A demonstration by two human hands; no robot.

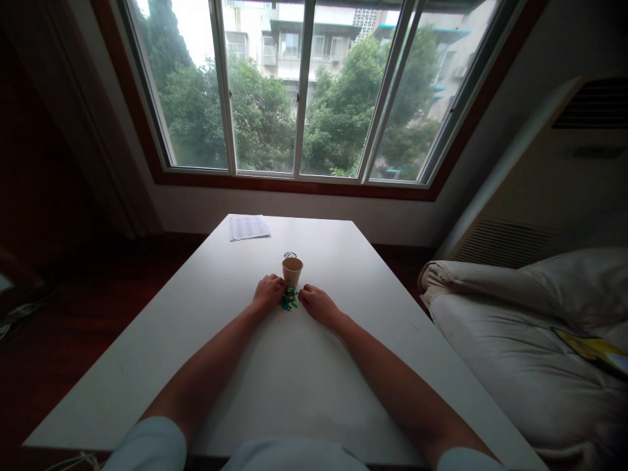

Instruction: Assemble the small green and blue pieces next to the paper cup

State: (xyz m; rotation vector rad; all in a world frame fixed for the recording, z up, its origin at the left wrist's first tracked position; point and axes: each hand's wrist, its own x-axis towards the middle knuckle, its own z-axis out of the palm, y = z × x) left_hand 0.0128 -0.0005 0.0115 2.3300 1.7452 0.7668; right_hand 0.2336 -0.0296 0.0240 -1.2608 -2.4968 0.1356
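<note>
A brown paper cup [292, 267] stands upright on the white table, its mouth facing up. Right in front of it lies a small pile of green, blue and other coloured bead-like pieces [289, 299], too tiny to make out singly. My left hand [269, 291] rests at the pile's left side, close to the cup, with its fingers curled together. To the right of the pile is my right hand [316, 303], fingers bent inward and closed. Anything between the fingertips of either hand is too small to see.
A thin dark loop [290, 255] lies behind the cup. Sheets of paper [249, 227] sit at the white table's [304, 386] far left corner. To the right is a beige sofa [490, 327]; a window [299, 98] is beyond the far edge.
</note>
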